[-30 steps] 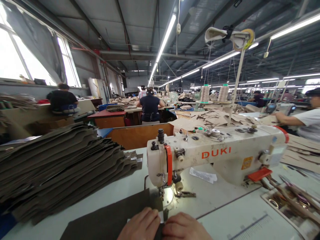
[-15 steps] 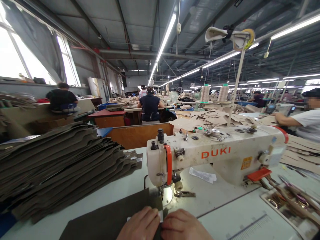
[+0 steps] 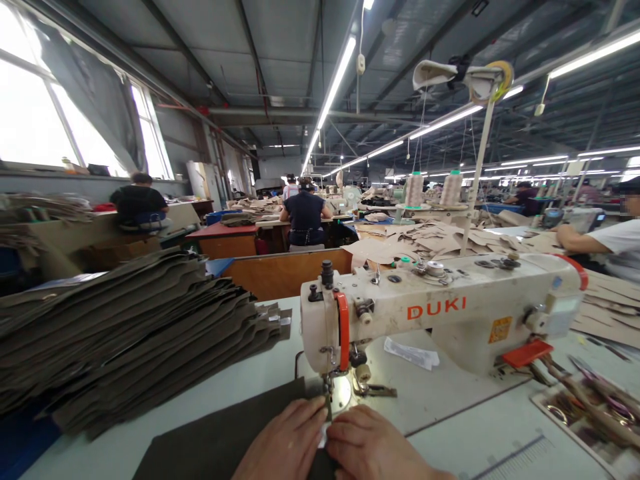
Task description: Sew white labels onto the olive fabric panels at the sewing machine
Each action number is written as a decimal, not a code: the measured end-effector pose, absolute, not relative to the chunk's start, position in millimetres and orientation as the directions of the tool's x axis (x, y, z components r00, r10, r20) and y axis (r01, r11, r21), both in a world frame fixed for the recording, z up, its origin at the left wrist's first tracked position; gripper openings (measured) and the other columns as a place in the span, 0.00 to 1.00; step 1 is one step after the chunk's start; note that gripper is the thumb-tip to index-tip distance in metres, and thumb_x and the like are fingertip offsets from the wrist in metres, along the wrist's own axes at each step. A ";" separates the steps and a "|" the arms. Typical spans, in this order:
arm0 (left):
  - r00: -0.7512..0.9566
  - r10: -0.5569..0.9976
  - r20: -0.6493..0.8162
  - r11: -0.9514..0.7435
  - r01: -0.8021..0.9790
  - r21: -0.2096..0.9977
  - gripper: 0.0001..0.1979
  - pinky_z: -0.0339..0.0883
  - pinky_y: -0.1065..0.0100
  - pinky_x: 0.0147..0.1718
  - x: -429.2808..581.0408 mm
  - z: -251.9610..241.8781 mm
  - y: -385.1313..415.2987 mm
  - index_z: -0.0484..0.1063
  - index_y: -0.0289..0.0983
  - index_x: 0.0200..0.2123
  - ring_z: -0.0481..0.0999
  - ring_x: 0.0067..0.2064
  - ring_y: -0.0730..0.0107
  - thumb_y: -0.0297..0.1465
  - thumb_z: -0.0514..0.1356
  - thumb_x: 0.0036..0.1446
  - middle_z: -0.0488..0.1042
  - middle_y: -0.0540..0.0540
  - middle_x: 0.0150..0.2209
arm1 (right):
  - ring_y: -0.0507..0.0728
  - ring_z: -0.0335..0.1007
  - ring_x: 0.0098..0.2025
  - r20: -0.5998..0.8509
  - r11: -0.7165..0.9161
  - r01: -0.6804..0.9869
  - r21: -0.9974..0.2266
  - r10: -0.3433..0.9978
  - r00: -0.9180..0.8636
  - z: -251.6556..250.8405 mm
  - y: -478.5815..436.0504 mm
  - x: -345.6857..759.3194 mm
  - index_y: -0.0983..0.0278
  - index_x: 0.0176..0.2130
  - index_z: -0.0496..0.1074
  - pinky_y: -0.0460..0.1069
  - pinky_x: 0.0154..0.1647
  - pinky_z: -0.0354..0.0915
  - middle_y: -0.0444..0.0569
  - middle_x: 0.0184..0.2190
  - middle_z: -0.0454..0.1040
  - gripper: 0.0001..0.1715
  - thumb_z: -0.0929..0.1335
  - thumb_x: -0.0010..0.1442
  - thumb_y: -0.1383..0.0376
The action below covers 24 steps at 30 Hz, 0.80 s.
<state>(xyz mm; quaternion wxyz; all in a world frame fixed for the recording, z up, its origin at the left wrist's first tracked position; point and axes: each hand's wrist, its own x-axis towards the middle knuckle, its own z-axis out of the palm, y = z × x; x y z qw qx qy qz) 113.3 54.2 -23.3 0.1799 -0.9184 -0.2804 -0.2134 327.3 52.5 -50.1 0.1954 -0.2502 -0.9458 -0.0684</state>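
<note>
A dark olive fabric panel (image 3: 210, 427) lies flat on the table, its far right corner under the needle area of a white sewing machine (image 3: 380, 293). My left hand (image 3: 287, 437) rests on the panel near its right edge, fingers together and fingertips pressing on the cloth just before the needle. Close against it, my right hand (image 3: 370, 443) has its fingers curled at the same edge. Between the two hands a small white label (image 3: 323, 437) partly shows. My fingers hide most of that edge, and the undersides of both hands cannot be seen.
A tall stack of dark fabric pieces (image 3: 150, 333) stands on the left. Under the machine arm lies a white paper strip (image 3: 413, 353). A tray (image 3: 580, 417) with scissors and small parts is at right. Thread cones (image 3: 414, 190) stand behind; several people sit farther off.
Both hands have moved forward along the panel's edge, nearer the needle, with the left fingertips now beyond the label. The camera view has shifted slightly left.
</note>
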 end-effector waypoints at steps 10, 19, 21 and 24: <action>0.680 0.558 0.475 -0.717 0.684 -0.138 0.22 0.71 0.66 0.50 111.4 -46.2 69.7 0.67 0.37 0.57 0.74 0.55 0.64 0.24 0.52 0.59 0.74 0.44 0.56 | 0.56 0.71 0.43 0.448 0.870 0.484 0.097 0.396 -0.802 -45.5 58.2 325.5 0.66 0.40 0.72 0.49 0.47 0.65 0.47 0.39 0.78 0.07 0.68 0.65 0.64; 0.656 0.578 0.485 -0.675 0.719 -0.167 0.17 0.75 0.58 0.47 123.2 -38.8 82.2 0.71 0.35 0.52 0.77 0.52 0.58 0.26 0.52 0.62 0.77 0.41 0.51 | 0.57 0.69 0.48 0.331 0.824 0.566 -0.031 0.542 -0.772 -15.6 59.2 332.3 0.66 0.43 0.72 0.49 0.54 0.61 0.50 0.42 0.77 0.09 0.65 0.62 0.70; 0.650 0.576 0.496 -0.666 0.725 -0.175 0.16 0.75 0.56 0.46 124.4 -36.4 82.5 0.71 0.35 0.52 0.77 0.51 0.57 0.27 0.53 0.62 0.78 0.41 0.50 | 0.57 0.69 0.48 0.329 0.818 0.572 -0.054 0.555 -0.764 -16.4 58.8 332.5 0.66 0.44 0.72 0.49 0.55 0.60 0.50 0.43 0.77 0.10 0.64 0.62 0.70; 0.644 0.544 0.538 -0.646 0.730 -0.221 0.16 0.76 0.55 0.46 123.9 -32.8 78.1 0.72 0.34 0.50 0.78 0.50 0.56 0.26 0.54 0.59 0.78 0.41 0.49 | 0.57 0.68 0.49 0.322 0.817 0.571 -0.080 0.563 -0.761 -17.9 58.6 332.8 0.65 0.44 0.72 0.49 0.55 0.60 0.50 0.44 0.77 0.10 0.64 0.63 0.70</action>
